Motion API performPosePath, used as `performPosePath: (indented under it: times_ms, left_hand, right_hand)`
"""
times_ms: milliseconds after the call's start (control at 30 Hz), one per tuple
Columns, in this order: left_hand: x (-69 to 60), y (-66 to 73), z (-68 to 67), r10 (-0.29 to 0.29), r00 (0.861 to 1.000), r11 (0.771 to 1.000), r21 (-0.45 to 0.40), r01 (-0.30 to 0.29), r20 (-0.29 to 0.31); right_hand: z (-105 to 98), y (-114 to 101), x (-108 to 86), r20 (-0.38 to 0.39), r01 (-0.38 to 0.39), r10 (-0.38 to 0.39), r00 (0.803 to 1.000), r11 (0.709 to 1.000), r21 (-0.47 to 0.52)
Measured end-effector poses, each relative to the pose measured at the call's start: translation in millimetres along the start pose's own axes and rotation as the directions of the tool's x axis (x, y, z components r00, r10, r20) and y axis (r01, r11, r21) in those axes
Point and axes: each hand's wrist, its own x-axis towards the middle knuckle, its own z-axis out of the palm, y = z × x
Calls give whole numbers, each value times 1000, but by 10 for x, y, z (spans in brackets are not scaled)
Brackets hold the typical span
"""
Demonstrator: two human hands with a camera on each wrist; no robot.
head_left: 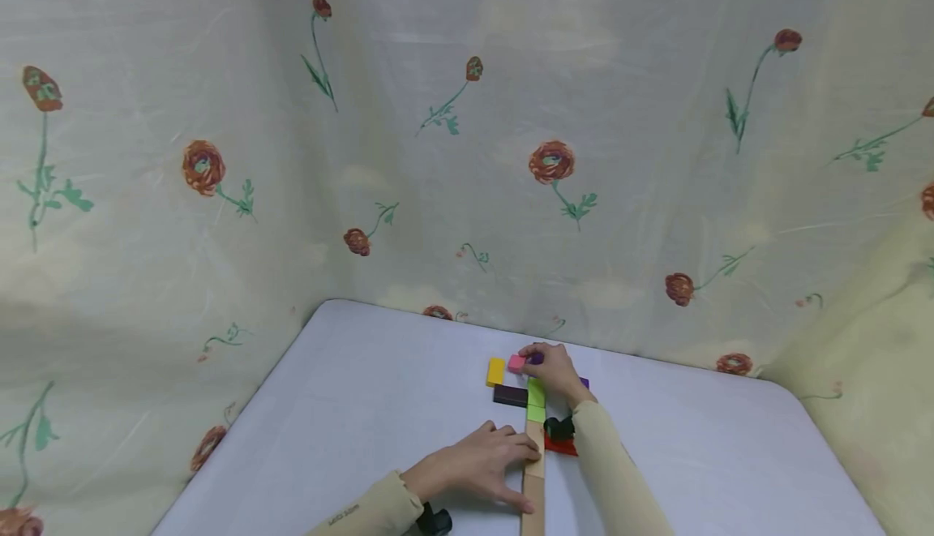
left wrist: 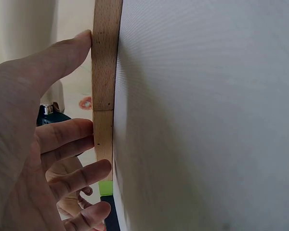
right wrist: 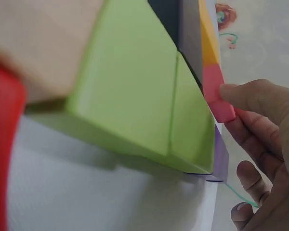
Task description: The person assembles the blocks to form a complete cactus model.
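My right hand [head_left: 558, 370] pinches a pink block [right wrist: 217, 98] between thumb and fingers at the far end of a row of blocks. The row runs away from me: natural wood blocks [head_left: 534, 499] nearest, then two light green blocks [right wrist: 130, 77]. A purple block [head_left: 537, 358] shows beside the right fingers. My left hand [head_left: 485, 463] lies beside the row with fingers spread; the thumb and some fingertips touch the wood blocks, as the left wrist view shows. Left of the green blocks lies a black block [head_left: 510, 396], with a yellow block [head_left: 495, 371] behind it.
A red block [head_left: 561, 446] lies right of the row, partly hidden by the right sleeve. Another purple piece [head_left: 584, 383] peeks out behind the right wrist. The white table [head_left: 394, 382] ends at a flowered cloth [head_left: 452, 195] behind and at the sides.
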Motion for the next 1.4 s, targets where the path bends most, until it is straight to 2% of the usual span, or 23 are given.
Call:
performPosePath:
  times_ms: [200, 633, 767, 867, 1000, 1133, 1267, 1400]
  left_hand:
    - [11, 21, 8, 2, 1000, 1000, 2, -2, -2]
    - [35, 36, 3, -2, 1000, 1000, -6, 2, 6]
    - [36, 29, 7, 2, 1000, 1000, 0, -2, 5]
    - [26, 19, 10, 6, 1000, 1000, 7, -6, 0]
    - [12, 1, 5, 12, 1000, 1000, 7, -12, -8]
    - [-4, -2, -14, 13, 1000, 1000, -2, -13, -9]
    - [-11, 5, -22, 4, 1000, 1000, -10, -4, -3]
    - [-7, 13, -15, 0, 1000, 1000, -13, 0, 4]
  right_hand:
    - [13, -1, -26, 5, 1, -1, 1000, 997, -72]
    - [-21, 28, -51, 14, -17, 18, 1000, 997, -70]
    - [-67, -16, -77, 1, -4, 4, 1000, 996, -85]
    - [-107, -77, -86, -22, 32, -35, 999, 993, -116]
    - [-151, -185, -100, -23, 82, -88, 996, 977, -198]
    - [-152, -264, -147, 26, 116, -113, 993, 950, -290]
    - [-87, -215, -175, 85, 150, -128, 988, 916, -372]
    - [-47, -170, -194, 108, 152, -119, 987, 910, -385]
